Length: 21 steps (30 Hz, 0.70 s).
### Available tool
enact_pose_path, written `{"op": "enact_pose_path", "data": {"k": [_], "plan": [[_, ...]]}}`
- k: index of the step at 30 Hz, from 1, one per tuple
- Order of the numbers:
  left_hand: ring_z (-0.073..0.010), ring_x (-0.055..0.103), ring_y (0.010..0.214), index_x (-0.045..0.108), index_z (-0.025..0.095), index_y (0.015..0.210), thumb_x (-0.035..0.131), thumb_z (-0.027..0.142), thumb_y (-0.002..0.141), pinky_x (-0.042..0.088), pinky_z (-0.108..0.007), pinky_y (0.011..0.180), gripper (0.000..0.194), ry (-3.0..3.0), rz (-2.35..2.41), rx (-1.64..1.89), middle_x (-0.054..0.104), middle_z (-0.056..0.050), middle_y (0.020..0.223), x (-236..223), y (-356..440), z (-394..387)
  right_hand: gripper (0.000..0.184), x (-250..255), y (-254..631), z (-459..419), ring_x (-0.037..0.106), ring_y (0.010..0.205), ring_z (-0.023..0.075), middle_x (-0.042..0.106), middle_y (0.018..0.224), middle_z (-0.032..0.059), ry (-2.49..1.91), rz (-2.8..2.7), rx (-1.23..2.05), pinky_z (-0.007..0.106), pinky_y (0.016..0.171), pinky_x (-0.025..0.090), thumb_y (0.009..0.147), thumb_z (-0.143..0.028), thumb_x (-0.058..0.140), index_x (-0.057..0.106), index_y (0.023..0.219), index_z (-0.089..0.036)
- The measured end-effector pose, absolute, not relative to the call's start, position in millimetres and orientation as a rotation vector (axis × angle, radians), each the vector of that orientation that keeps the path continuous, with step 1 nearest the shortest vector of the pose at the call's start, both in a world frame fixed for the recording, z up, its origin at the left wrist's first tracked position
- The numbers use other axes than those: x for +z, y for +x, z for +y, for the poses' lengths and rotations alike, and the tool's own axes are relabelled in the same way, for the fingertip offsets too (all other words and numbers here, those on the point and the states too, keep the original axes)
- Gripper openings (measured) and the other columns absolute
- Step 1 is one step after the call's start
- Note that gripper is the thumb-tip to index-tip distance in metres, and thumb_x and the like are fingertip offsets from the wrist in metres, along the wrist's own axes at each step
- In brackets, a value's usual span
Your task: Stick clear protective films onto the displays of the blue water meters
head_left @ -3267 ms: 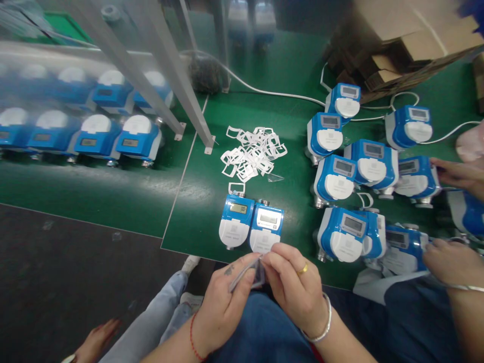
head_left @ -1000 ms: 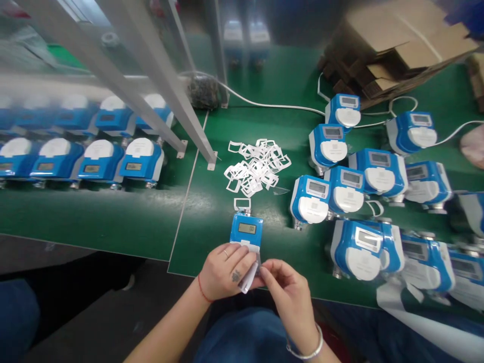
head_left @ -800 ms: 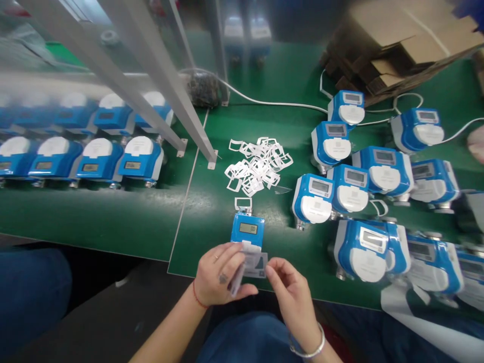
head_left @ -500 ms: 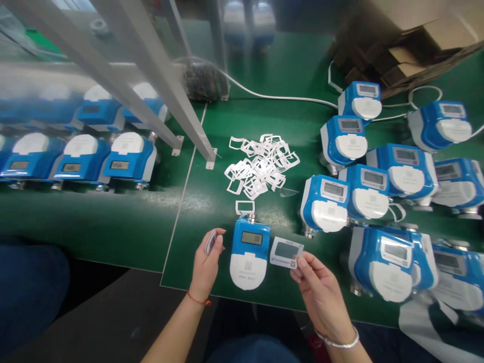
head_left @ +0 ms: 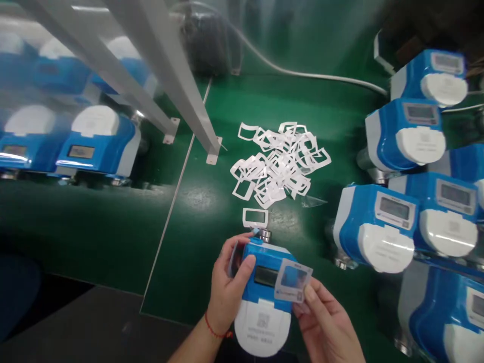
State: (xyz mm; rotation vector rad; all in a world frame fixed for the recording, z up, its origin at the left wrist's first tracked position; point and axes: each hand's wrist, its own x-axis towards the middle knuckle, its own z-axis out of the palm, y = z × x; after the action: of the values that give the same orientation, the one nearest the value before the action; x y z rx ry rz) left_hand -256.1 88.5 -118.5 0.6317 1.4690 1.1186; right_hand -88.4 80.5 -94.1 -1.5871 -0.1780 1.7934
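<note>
I have one meter [head_left: 263,322] in front of me, at the near edge of the green bench [head_left: 212,222], its white cover towards me. My left hand [head_left: 227,287] is closed around its left side, thumb on the blue front, and also keeps some thin sheets [head_left: 233,259] tucked in its grip; I can't count them. My right hand [head_left: 325,317] pinches one label [head_left: 293,281] between thumb and fingers, over the right end of the display [head_left: 265,276]. I can't tell if the label touches the meter.

The label has one window, one square code at its lower right and a line of blue print too small for me to read. The cover carries one square code with two blurred lines under it. I can make out no digits on the display.

One white frame [head_left: 255,218] lies just beyond the meter's metal fitting [head_left: 265,235]; past it is one pile of frames [head_left: 278,164], too tangled to count, with one clear scrap [head_left: 313,201] beside it.

On my right I count at least six other meters [head_left: 378,227], some cut off; the nearest wears a label with a square code. On my left are at least five blurred ones, beyond two grey posts [head_left: 181,75]. One white cable [head_left: 302,74] crosses behind.
</note>
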Motion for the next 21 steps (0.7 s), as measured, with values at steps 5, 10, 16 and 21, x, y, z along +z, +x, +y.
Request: {"op": "enact_pose_path", "data": {"k": [5, 10, 16, 21], "plan": [[-0.0210, 0.055, 0.114, 0.062, 0.026, 0.106, 0.055, 0.038, 0.091, 0.041, -0.034, 0.099, 0.021, 0.745, 1.456, 1.106, 0.060, -0.005, 0.121, -122.2, -247.1, 70.3, 0.029, -82.7, -77.1, 62.3, 0.059, 0.063, 0.0168, 0.068, 0.072, 0.0053, -1.753, -0.207, 1.784, 0.028, 0.061, 0.051, 0.066, -0.043, 0.082, 0.072, 0.077, -0.018], [-0.0206, 0.050, 0.121, 0.062, 0.028, 0.111, 0.051, 0.036, 0.093, 0.039, -0.032, 0.100, 0.023, 0.800, 1.371, 1.073, 0.055, -0.004, 0.127, -123.2, -254.8, 68.1, 0.026, -75.8, -67.6, 49.4, 0.057, 0.064, 0.0148, 0.065, 0.069, 0.0040, -1.896, -0.430, 1.762, 0.022, 0.059, 0.049, 0.068, -0.041, 0.081, 0.071, 0.075, -0.018], [-0.0211, 0.051, 0.120, 0.065, 0.025, 0.106, 0.048, 0.036, 0.094, 0.040, -0.033, 0.101, 0.024, 0.824, 1.317, 1.003, 0.056, -0.005, 0.126, -122.7, -264.3, 73.4, 0.026, -68.3, -74.6, 55.7, 0.058, 0.065, 0.0143, 0.066, 0.071, 0.0042, -1.934, -0.475, 1.729, 0.020, 0.059, 0.050, 0.068, -0.042, 0.080, 0.072, 0.075, -0.019], [-0.0244, 0.053, 0.118, 0.065, 0.022, 0.104, 0.049, 0.038, 0.093, 0.044, -0.038, 0.098, 0.025, 0.822, 1.348, 0.998, 0.057, -0.009, 0.124, -119.5, -263.0, 74.4, 0.025, -67.7, -77.3, 56.8, 0.057, 0.063, 0.0135, 0.065, 0.069, 0.0036, -1.961, -0.507, 1.690, 0.019, 0.056, 0.050, 0.067, -0.041, 0.080, 0.072, 0.074, -0.019]]}}
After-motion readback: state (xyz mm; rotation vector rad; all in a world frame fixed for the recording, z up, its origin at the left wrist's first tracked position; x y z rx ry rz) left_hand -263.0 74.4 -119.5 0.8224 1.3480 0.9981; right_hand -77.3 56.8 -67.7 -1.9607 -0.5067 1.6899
